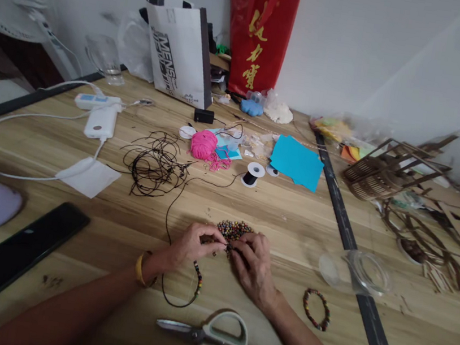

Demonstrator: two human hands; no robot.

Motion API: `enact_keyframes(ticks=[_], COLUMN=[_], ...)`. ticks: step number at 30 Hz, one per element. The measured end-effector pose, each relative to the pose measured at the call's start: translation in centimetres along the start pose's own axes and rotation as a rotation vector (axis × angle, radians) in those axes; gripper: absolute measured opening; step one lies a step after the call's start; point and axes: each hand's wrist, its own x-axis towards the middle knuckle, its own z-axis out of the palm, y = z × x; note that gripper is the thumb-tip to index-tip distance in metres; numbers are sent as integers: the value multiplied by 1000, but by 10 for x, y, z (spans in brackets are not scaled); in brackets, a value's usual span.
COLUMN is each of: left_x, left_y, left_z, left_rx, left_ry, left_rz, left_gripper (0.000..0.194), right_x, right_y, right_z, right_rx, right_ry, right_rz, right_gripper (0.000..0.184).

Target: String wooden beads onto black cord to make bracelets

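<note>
My left hand (201, 241) is closed in a pinch on a thin black cord, its fingertips at the near side of a pile of small multicoloured beads (234, 228). From under this hand hangs a strand of strung beads (199, 283), its black cord (175, 305) looping back on the table. My right hand (252, 262) meets the left, thumb and fingers pinched together over the beads' edge. Whatever lies between its fingertips is too small to tell. Below both hands lie scissors (202, 334) with pale handles. A finished-looking bead bracelet (316, 309) rests at the right.
Beyond the beads are a spool of black cord (252, 174), a tangle of dark cord (154, 164), pink yarn (203, 145) and blue sheets (297, 162). A black phone (19, 251) lies left. Clear plastic containers (364, 272) and a brown wooden model (393, 167) stand right.
</note>
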Motion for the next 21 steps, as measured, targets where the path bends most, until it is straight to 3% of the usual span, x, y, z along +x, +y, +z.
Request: enact_keyframes(ticks=[13,21], left_x=[1,0], left_y=[2,0], left_z=[0,3], left_rx=[6,20], left_ry=[-21,-16], left_rz=[-18,-2], left_gripper=[9,6], right_x=[0,1], right_y=[3,1], right_z=[5,-1], right_rx=[-101,58], right_ry=[-55,12], right_rz=[-11,-67], right_gripper=[13,14])
